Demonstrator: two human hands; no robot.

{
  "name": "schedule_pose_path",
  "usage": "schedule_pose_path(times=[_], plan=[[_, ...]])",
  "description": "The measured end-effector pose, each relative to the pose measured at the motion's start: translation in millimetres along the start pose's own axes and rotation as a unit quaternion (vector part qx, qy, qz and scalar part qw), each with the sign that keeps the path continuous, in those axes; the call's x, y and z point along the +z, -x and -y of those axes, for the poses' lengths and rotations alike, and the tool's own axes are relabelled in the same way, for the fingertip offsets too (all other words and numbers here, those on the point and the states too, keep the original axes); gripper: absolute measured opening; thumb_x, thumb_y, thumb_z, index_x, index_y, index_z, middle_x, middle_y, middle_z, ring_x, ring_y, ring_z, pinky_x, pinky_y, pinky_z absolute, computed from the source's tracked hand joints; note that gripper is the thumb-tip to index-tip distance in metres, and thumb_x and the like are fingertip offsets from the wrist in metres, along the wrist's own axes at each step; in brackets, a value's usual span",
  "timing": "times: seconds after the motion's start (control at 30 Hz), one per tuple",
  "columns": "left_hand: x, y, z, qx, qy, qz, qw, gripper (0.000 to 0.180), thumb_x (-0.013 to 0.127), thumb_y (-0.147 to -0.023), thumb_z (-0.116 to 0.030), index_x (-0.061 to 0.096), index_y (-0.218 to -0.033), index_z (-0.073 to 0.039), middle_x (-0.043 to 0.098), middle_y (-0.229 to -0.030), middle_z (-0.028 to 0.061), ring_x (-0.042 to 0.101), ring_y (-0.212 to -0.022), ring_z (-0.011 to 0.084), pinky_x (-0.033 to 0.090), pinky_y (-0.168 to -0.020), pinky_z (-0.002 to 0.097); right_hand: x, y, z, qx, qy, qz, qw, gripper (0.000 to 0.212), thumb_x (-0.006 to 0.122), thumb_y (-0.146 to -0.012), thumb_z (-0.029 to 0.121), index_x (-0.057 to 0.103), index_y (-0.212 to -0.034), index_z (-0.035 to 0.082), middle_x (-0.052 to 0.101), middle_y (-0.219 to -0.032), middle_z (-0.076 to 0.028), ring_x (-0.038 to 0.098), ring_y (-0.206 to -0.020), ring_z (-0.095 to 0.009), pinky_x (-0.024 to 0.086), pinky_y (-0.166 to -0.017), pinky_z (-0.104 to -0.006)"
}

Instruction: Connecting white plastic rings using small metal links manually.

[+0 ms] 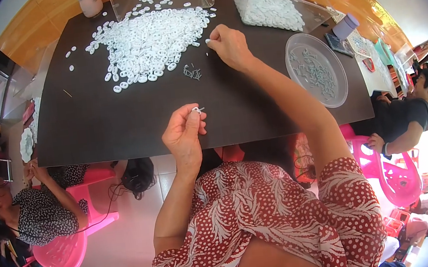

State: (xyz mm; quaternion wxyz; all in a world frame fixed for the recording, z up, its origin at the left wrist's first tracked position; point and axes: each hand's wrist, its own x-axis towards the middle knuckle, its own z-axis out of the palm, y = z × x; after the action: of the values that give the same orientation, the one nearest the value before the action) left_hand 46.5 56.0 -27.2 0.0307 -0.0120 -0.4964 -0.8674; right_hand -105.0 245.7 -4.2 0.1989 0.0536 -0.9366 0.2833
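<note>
My left hand [184,134] is raised over the near part of the dark table, closed in a pinch on a small white plastic piece [195,110] with a grey screw in it. Farther up and to the right, my right hand [231,47] is closed at the fingertips on a small white piece [208,41]. To its left spreads a big pile of white oval plastic pieces with holes [152,42]. A little cluster of grey screws [192,72] lies between the pile and my hands.
A clear round tray [343,72] with many grey screws stands at right. Behind it, a clear bin [311,12] holds more white pieces. A purple-lidded container [345,26] and a phone-like dark slab [338,43] are nearby. A pinkish bottle [89,3] stands back left. People sit on both sides.
</note>
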Motion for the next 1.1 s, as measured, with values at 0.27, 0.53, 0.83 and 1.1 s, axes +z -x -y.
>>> schedule_pose_path(times=[0.27,0.53,0.83,1.1], plan=[[8,-3,-10,-0.029,-0.006,-0.020,0.999,0.013,0.056,-0.090,-0.007,0.058,-0.095,0.005,0.064,-0.082,0.0133,0.057,-0.062,0.0125,0.048,-0.055,0.0236,-49,87,56,-0.044,-0.134,0.046,0.989,0.014,0.068,-0.077,0.005,0.057,-0.085,0.001,0.056,-0.068,-0.003,0.052,-0.061,-0.008,0.043,-0.057,-0.0241],[22,1,-12,-0.026,0.032,-0.008,0.999,0.013,0.054,-0.090,-0.005,0.057,-0.097,0.006,0.065,-0.089,0.0173,0.064,-0.073,0.0184,0.053,-0.063,0.0277,-47,126,73,0.006,-0.262,0.028,0.965,0.011,0.066,-0.073,0.002,0.059,-0.081,0.002,0.055,-0.075,-0.006,0.056,-0.067,-0.015,0.044,-0.059,-0.0281],[27,12,-14,-0.033,0.043,-0.008,0.999,0.012,0.055,-0.090,-0.004,0.058,-0.096,0.006,0.065,-0.088,0.0168,0.064,-0.072,0.0181,0.054,-0.060,0.0275,-49,138,66,0.131,-0.469,0.109,0.866,0.015,0.065,-0.080,0.001,0.062,-0.094,-0.002,0.062,-0.083,-0.003,0.055,-0.074,-0.006,0.045,-0.067,-0.0202],[27,15,-13,-0.048,-0.003,-0.010,0.999,0.013,0.058,-0.088,-0.005,0.061,-0.096,0.005,0.065,-0.081,0.0118,0.059,-0.063,0.0127,0.048,-0.053,0.0222,-56,139,63,0.201,-0.535,0.108,0.813,0.018,0.064,-0.080,0.005,0.064,-0.097,-0.002,0.064,-0.079,-0.004,0.053,-0.066,-0.007,0.041,-0.058,-0.0189]])
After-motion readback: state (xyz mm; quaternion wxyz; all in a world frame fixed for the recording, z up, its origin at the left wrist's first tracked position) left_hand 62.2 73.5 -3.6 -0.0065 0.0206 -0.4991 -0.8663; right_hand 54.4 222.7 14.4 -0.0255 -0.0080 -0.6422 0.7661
